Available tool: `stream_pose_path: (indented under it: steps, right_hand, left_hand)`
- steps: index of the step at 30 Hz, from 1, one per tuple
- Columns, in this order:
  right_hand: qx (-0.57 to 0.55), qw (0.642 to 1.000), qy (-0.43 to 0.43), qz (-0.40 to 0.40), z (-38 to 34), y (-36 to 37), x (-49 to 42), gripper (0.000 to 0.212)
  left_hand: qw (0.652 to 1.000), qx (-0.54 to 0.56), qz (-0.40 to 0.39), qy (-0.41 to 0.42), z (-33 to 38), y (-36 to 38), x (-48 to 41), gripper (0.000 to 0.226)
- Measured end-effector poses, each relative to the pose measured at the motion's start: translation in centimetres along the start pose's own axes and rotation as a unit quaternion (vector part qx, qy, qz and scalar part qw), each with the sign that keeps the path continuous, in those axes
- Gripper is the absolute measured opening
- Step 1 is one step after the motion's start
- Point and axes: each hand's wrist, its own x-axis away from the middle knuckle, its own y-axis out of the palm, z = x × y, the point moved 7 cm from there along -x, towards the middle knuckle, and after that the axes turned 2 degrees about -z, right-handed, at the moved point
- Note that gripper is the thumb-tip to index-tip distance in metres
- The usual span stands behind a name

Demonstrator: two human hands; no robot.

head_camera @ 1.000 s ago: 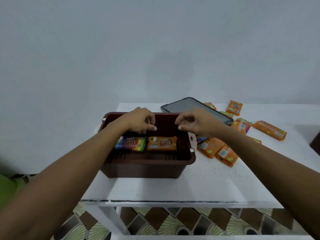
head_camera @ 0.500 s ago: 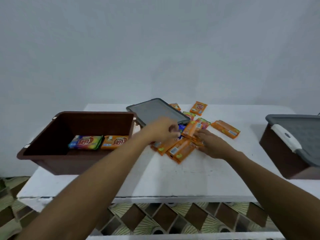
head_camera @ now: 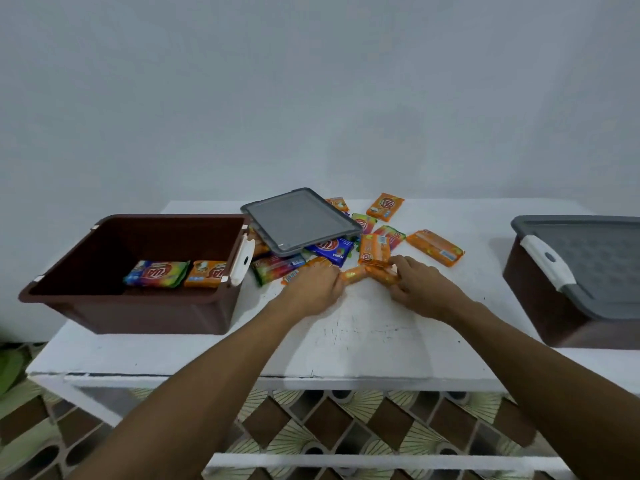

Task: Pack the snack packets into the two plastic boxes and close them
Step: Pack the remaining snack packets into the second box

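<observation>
An open brown box (head_camera: pixel 104 306) stands at the table's left with a rainbow packet (head_camera: pixel 156 273) and an orange packet (head_camera: pixel 205 274) lying inside. Its grey lid (head_camera: pixel 299 221) rests on a heap of snack packets (head_camera: pixel 381 237) at the table's middle back. A second brown box (head_camera: pixel 554 317) at the right edge has its grey lid (head_camera: pixel 595 261) on. My left hand (head_camera: pixel 317 284) closes on an orange packet (head_camera: pixel 352 273) at the heap's front. Beside it my right hand (head_camera: pixel 414 284) grips another orange packet (head_camera: pixel 381 274), fingers curled over it.
The white table (head_camera: pixel 363 341) ends just in front of my forearms, with patterned floor tiles (head_camera: pixel 311 431) below. A blue packet (head_camera: pixel 332 249) and a long orange packet (head_camera: pixel 435 252) lie in the heap. A pale wall rises right behind the table.
Both hands left the open box and moved right to the heap, then drew back to its front edge, each taking hold of an orange packet. The view swung right.
</observation>
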Motion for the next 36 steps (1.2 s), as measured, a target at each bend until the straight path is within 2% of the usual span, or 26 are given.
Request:
stream_pose_path:
  steps: [4, 8, 10, 12, 14, 16, 17, 22, 25, 30, 32, 36]
  right_hand:
    - [-0.062, 0.996, 0.065, 0.020, 1.3, -0.6, 1.0, 0.048]
    - [-0.111, 0.991, 0.079, 0.007, 1.3, -0.5, 1.3, 0.028]
    - [-0.189, 0.978, 0.091, -0.018, 0.9, -0.8, 1.4, 0.023]
    - [-0.291, 0.950, 0.107, -0.034, 0.4, -1.6, 1.4, 0.021]
    - [-0.339, 0.934, 0.107, -0.037, -0.9, -2.8, 1.2, 0.026]
    - [-0.344, 0.933, 0.099, -0.032, -2.7, -4.1, 0.5, 0.038]
    - [-0.341, 0.935, 0.093, -0.026, -4.0, -5.0, 0.3, 0.038]
    - [-0.361, 0.931, 0.024, -0.036, -12.0, -7.4, -2.3, 0.016]
    - [-0.369, 0.928, -0.006, -0.057, -17.6, -8.1, -4.6, 0.016]
    - [-0.356, 0.927, -0.058, -0.098, -27.4, -7.9, -8.7, 0.020]
    - [-0.319, 0.936, -0.082, -0.127, -31.2, -7.0, -9.9, 0.022]
    - [-0.115, 0.961, -0.123, -0.217, -36.3, -2.5, -11.0, 0.024]
  left_hand:
    - [0.978, 0.191, -0.038, -0.078, -2.6, -0.7, -0.7, 0.026]
    - [0.911, 0.375, -0.072, -0.154, -3.9, -0.6, -0.4, 0.024]
    - [0.899, 0.402, -0.080, -0.157, -3.8, -1.5, -0.1, 0.029]
    - [0.899, 0.411, -0.078, -0.128, -3.5, -3.4, 0.1, 0.028]
    - [0.894, 0.430, -0.074, -0.101, -3.9, -5.5, 0.6, 0.023]
    - [0.899, 0.424, -0.070, -0.081, -5.1, -7.9, 1.2, 0.019]
    - [0.903, 0.418, -0.066, -0.076, -6.1, -9.1, 1.6, 0.020]
    - [0.905, 0.417, -0.046, -0.068, -13.1, -15.2, 4.7, 0.018]
    - [0.914, 0.390, -0.071, -0.088, -19.2, -17.4, 7.0, 0.014]
    - [0.929, 0.331, -0.146, -0.081, -27.1, -17.5, 9.7, 0.025]
    - [0.933, 0.298, -0.186, -0.080, -29.0, -16.0, 9.9, 0.025]
    - [0.927, 0.215, -0.302, -0.048, -30.8, -11.1, 10.0, 0.028]
